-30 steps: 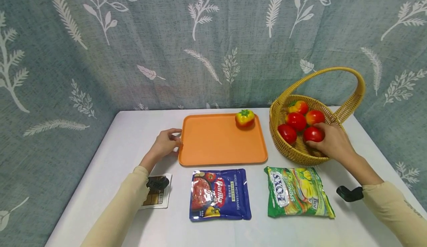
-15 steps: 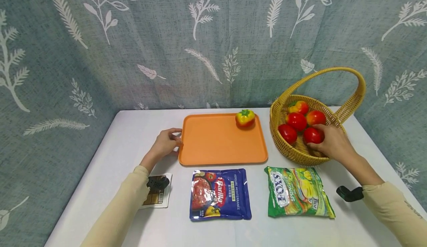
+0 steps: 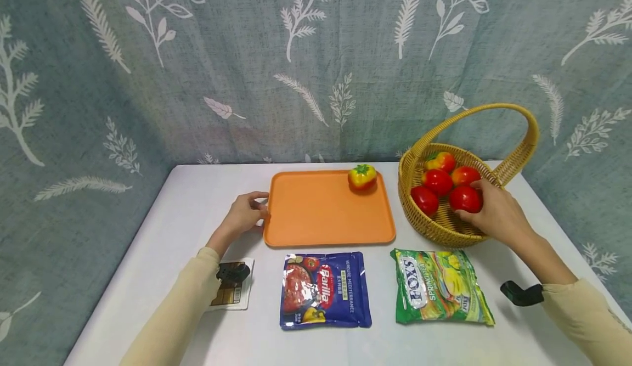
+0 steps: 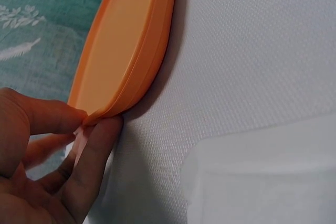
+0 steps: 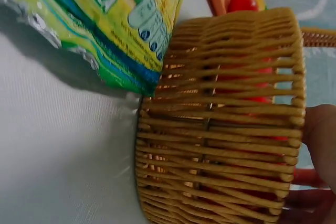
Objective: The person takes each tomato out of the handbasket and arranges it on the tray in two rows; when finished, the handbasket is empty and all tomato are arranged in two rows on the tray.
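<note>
My left hand (image 3: 244,212) is at the left side of the orange tray (image 3: 326,212). Thumb and a finger pinch the tray's rim (image 4: 113,109) in the left wrist view. A yellow-and-red bell pepper (image 3: 362,178) sits at the tray's far right corner. To the right stands a wicker basket (image 3: 436,233) holding several red fruits and a red-yellow pepper (image 3: 441,162). Reaching over its right side, my right hand (image 3: 501,211) grips a round, glossy red fruit (image 3: 465,199) between thumb and fingers. The basket wall (image 5: 220,114) mostly hides this grip in the right wrist view.
A blue Barilla pouch (image 3: 326,290) lies in front of the tray. Right of it is a green Foxs candy bag (image 3: 441,286), close to the basket. A flat brown-and-white packet (image 3: 232,294) lies partly under the left forearm. The basket's tall handle (image 3: 530,130) arches above it.
The right hand has shifted the red fruit slightly within the basket, and more of the fruit shows now. The head view has tilted a little. The left hand stays on the tray.
</note>
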The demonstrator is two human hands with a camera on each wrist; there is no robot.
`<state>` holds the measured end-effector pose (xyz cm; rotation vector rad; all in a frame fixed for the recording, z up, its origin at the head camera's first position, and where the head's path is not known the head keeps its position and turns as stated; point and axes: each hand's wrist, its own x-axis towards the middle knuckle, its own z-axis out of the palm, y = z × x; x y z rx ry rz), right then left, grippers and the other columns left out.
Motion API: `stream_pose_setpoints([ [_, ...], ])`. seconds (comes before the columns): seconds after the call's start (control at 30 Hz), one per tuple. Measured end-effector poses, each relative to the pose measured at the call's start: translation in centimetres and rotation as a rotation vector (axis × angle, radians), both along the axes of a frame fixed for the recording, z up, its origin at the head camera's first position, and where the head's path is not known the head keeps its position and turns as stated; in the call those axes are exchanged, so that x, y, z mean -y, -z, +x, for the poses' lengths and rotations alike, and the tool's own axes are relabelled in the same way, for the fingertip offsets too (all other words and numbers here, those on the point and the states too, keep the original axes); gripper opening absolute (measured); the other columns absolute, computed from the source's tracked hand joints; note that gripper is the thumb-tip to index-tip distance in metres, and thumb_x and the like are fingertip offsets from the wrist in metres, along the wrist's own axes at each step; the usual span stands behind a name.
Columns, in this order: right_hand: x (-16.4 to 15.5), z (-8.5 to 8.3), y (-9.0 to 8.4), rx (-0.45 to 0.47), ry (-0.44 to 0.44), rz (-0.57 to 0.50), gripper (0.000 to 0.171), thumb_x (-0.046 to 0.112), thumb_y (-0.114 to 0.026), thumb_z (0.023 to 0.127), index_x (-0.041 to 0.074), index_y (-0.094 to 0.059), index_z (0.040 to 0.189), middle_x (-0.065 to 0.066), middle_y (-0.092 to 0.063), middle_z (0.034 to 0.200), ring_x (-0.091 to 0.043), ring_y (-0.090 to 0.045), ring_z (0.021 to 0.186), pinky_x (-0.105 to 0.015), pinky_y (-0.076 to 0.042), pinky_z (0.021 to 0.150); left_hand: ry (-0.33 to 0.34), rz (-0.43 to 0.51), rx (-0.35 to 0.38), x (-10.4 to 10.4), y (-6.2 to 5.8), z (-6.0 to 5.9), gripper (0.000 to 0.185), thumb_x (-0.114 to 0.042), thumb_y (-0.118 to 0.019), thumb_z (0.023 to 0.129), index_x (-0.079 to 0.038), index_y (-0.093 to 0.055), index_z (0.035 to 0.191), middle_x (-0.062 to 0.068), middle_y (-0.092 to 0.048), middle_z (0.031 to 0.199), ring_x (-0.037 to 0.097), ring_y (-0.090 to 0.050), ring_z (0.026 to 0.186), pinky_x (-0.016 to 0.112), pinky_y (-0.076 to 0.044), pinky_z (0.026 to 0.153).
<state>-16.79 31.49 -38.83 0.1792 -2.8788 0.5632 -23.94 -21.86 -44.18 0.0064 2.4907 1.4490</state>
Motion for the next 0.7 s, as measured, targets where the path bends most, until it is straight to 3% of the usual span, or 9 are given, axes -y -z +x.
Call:
stream_pose_setpoints([
  [0.17,0.5,1.0,-0.6,-0.052,-0.008,-0.008,0.068,0.020,-0.085,0.077,-0.011,-0.054,0.128,-0.036,-0.059,0.115,-0.054,-0.058,0.098,-0.068,-0.049,0.076,0.012,0.030,0.006,0.1,0.1,0.0,0.058,0.004,-0.061,0.092,-0.003,-0.046,0.148,0.019,-0.060,0.104,0.027,-0.064,0.088,0.037,-0.063,0.065],
  [0.7,1.7,3.1,-2.3,-0.190,-0.034,-0.009,0.065,0.018,-0.085,0.075,-0.007,-0.058,0.128,-0.031,-0.061,0.110,-0.048,-0.060,0.092,-0.065,-0.052,0.069,-0.006,-0.016,-0.008,-0.1,0.1,-0.1,0.058,0.005,-0.060,0.091,-0.003,-0.048,0.147,0.018,-0.060,0.101,0.027,-0.062,0.086,0.035,-0.062,0.064],
])
